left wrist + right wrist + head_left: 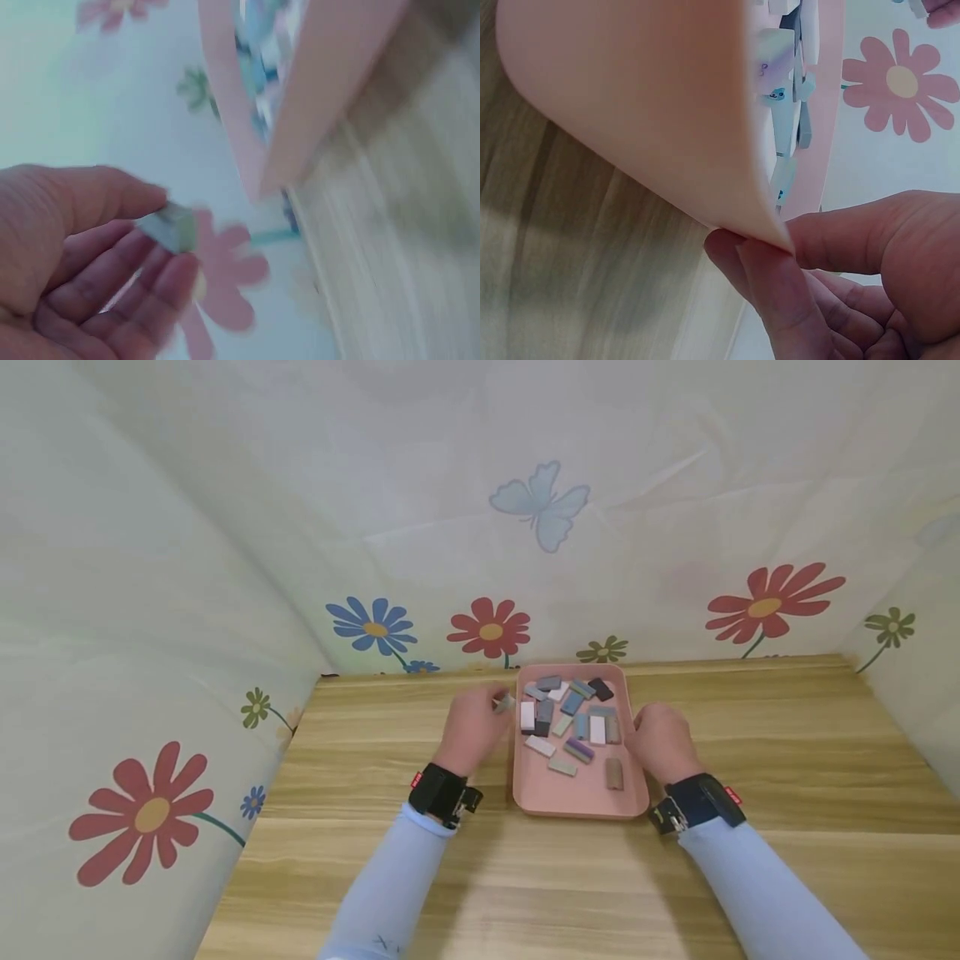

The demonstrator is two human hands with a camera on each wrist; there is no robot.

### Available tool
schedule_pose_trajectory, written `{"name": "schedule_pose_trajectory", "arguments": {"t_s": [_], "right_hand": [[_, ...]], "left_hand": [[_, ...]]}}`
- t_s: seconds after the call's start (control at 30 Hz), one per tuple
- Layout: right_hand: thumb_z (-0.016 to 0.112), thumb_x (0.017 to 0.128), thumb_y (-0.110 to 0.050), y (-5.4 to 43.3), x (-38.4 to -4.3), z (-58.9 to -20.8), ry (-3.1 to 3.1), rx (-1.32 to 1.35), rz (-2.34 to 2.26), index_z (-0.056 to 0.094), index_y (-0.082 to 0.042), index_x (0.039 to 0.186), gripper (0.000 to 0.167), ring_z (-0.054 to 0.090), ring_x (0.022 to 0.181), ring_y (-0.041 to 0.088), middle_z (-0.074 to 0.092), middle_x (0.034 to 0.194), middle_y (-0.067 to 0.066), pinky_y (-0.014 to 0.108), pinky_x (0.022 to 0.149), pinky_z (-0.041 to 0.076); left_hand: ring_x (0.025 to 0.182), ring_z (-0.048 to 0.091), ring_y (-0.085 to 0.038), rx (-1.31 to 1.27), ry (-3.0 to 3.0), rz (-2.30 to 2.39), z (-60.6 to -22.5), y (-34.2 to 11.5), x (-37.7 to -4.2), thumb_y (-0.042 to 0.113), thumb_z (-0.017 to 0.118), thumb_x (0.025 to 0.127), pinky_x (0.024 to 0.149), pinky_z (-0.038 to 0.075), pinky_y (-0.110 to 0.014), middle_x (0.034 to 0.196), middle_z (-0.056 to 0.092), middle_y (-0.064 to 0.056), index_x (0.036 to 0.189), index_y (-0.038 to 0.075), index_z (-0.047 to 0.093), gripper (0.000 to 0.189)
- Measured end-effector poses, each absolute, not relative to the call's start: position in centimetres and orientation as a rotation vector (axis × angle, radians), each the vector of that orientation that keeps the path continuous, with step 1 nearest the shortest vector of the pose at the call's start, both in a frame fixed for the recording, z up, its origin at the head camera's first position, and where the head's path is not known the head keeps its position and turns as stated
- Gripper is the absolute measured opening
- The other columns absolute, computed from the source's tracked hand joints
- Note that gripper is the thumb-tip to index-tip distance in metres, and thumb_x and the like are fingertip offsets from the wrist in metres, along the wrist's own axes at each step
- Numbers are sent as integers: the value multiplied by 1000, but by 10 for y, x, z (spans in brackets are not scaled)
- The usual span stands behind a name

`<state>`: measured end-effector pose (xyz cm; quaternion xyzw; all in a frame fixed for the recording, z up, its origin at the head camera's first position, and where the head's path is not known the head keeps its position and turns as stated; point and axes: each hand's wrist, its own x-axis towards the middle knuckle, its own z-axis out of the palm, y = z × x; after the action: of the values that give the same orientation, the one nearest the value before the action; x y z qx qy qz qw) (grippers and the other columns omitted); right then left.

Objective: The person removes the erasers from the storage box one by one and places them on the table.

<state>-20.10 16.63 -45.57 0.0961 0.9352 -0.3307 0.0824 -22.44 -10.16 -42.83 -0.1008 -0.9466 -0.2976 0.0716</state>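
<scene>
Just off the left side of a pink tray [562, 797], my left hand [471, 727] pinches a small pale green eraser-like block [174, 227] between thumb and fingers. In the left wrist view it is apart from the tray wall. My right hand [663, 742] grips the tray's right side, thumb inside the rim and fingers outside, as the right wrist view shows. Many small blocks lie loose in the tray, mostly toward its far half: white blocks [597, 730], blue-grey ones, a dark one [601, 688], a purple striped one [579, 750] and a brown one [614, 773].
The tray stands on a wood-grain table [525, 877], close to its back edge. Behind and at both sides hangs a pale curtain [420, 527] printed with flowers and a butterfly. Each wrist wears a black strap with a small camera.
</scene>
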Motion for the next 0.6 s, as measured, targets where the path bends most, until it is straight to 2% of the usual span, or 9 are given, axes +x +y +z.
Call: {"name": "schedule_pose_trajectory", "arguments": {"t_s": [0.27,0.43,0.6], "right_hand": [[55,89,-13,166,-203,-453,2810,257,-986,64,0,77,20,55,54,19,57,63,9,26,45,40],[54,88,-10,166,-204,-454,2824,228,-977,63,0,75,19,55,53,18,56,62,8,26,44,41],[53,89,-11,165,-204,-454,2821,246,-965,64,0,78,19,55,53,17,57,63,8,26,44,41]], "left_hand": [[87,63,-19,-45,-2654,-1037,-448,-148,-270,13,65,82,70,53,-32,99,68,-7,108,9,67,27],[87,63,-23,93,-2689,-1044,-468,-150,-281,12,69,76,74,52,-36,92,69,-8,102,3,70,27],[78,62,-21,151,-2734,-1063,-482,-143,-291,16,74,75,68,51,-34,86,68,-6,93,4,71,22]]}}
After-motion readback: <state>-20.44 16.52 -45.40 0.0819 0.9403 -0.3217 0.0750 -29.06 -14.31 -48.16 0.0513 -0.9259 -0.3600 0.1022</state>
